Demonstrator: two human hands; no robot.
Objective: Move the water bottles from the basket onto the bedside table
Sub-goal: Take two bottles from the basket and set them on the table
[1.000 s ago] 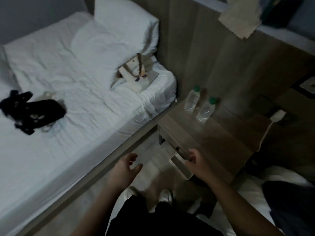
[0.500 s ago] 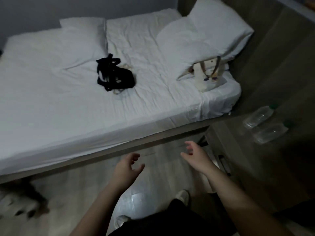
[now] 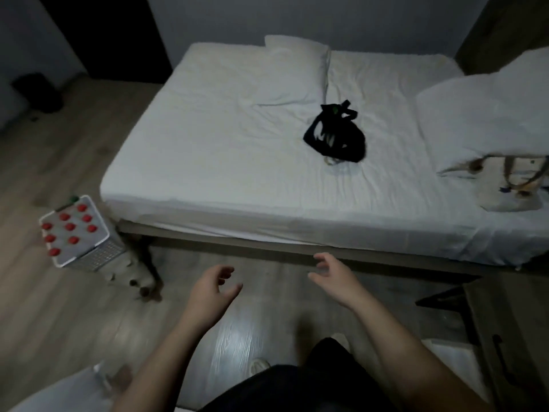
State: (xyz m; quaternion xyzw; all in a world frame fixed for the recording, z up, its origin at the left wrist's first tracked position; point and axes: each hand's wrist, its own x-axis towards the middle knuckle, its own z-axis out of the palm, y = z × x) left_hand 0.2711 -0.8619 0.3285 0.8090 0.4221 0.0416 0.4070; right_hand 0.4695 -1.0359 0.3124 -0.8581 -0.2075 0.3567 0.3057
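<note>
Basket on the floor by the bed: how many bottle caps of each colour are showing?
Red caps in the basket: 9
Green cap, blurred, at the far edge: 1
Total: 10 caps

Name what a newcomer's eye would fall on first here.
The white bed fills the middle, with a black bundle lying on its sheet. At the left, on the floor by the bed's corner, stands a white basket of red-capped bottles. The left hand and right hand hover empty in the foreground.
</note>
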